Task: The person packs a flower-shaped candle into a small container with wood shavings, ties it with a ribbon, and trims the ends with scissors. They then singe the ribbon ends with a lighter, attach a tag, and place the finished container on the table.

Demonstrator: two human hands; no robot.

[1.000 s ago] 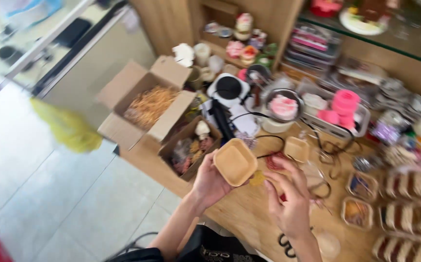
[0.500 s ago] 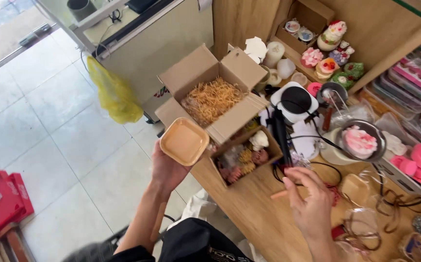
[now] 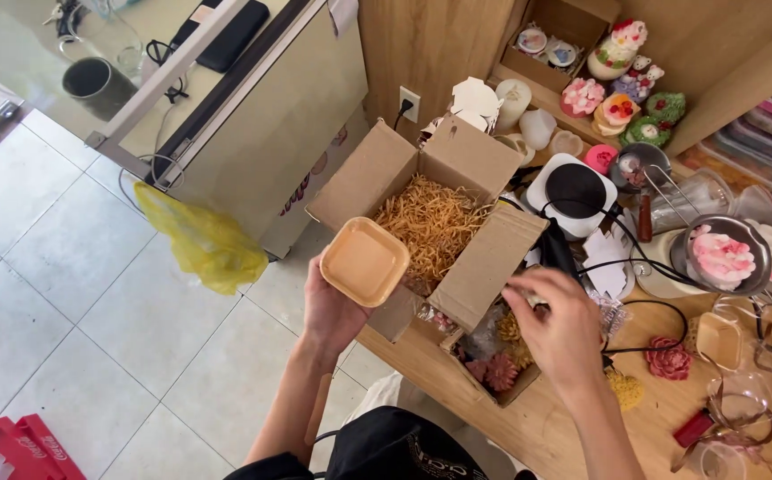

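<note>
Hands work over a crowded wooden counter [image 3: 457,391]. The left hand [image 3: 333,307] has its grip closed under a small square tan tray [image 3: 364,262], holding it level at the near edge of an open cardboard box [image 3: 457,160] full of shredded paper filler [image 3: 430,222]. The right hand [image 3: 564,329] hovers above a smaller box of flower-shaped pieces [image 3: 493,364], fingers curled; whether its grip holds anything I cannot tell.
</note>
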